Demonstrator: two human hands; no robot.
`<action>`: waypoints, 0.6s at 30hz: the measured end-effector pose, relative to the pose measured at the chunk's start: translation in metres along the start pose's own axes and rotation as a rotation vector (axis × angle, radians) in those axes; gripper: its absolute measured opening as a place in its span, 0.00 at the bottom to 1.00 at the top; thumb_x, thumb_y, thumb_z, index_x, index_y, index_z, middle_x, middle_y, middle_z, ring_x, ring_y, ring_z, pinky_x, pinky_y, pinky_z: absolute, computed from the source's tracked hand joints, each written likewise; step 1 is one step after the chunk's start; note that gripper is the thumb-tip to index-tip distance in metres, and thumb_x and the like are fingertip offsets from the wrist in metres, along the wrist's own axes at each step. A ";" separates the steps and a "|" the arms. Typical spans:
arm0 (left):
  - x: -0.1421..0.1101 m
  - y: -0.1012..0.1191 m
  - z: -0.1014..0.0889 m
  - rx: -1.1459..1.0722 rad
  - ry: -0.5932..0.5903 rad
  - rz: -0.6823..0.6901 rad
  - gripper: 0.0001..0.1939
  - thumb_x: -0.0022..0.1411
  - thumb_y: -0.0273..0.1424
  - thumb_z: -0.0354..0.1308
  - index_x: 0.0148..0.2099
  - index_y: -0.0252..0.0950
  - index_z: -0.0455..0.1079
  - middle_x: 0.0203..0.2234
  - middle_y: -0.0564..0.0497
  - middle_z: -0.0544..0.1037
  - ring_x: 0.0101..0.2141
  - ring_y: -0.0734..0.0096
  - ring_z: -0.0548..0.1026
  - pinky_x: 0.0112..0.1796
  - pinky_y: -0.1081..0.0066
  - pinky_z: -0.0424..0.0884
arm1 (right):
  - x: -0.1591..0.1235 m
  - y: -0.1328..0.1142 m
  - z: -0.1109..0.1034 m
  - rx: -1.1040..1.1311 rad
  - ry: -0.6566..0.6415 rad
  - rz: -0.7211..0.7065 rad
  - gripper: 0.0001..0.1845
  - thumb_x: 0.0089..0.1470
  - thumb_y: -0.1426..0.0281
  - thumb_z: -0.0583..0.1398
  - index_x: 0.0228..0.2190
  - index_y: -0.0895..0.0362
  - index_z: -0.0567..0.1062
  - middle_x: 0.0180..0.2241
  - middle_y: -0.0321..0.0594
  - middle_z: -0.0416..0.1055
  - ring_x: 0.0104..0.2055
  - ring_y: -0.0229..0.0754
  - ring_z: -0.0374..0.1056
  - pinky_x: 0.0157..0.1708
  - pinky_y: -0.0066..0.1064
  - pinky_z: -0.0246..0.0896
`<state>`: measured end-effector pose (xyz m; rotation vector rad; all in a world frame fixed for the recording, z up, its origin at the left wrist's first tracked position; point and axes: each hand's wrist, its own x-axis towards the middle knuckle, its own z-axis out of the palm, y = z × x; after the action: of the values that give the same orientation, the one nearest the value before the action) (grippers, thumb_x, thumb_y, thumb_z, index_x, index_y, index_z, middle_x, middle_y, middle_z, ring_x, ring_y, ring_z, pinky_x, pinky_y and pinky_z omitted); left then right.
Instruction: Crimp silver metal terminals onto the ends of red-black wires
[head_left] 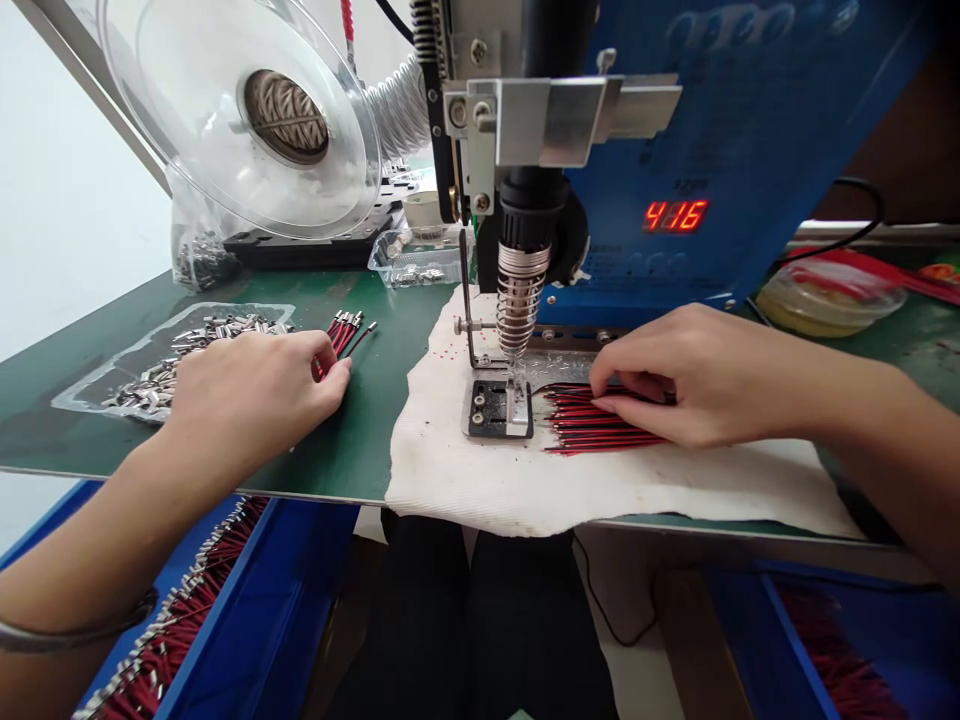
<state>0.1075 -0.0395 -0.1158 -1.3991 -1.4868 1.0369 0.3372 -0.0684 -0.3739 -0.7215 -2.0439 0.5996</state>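
Observation:
My left hand [259, 385] is closed around red-and-black wires [346, 335] with metal plugs on their ends, at the right side of a clear tray [71, 395] of loose metal plugs [161, 380]. The palm hides the rest of those wires. Over the white cloth [465, 490], my right hand [671, 380] pinches at a spread of red-and-black wires [592, 432], whose bare tips point left. Just left of these tips, a small black metal holder [495, 410] sits under the soldering machine's spring-wrapped iron [521, 290].
The blue machine body [720, 130] shows a lit 416. A clear reel [195, 120] stands at back left, near a small plastic tray [416, 265]. At back right is a round tub [832, 300]. Blue bins [247, 610] of wires sit below the green table [360, 470].

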 end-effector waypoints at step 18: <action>0.010 -0.005 0.004 -0.054 -0.005 0.035 0.28 0.66 0.53 0.40 0.39 0.40 0.74 0.33 0.40 0.78 0.39 0.38 0.77 0.34 0.51 0.73 | 0.001 0.000 0.001 0.030 -0.063 0.071 0.08 0.59 0.68 0.56 0.37 0.53 0.75 0.35 0.38 0.75 0.30 0.41 0.65 0.30 0.33 0.54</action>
<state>0.1019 -0.0296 -0.1121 -1.4664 -1.5090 1.0290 0.3358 -0.0677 -0.3733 -0.7687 -2.0695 0.6993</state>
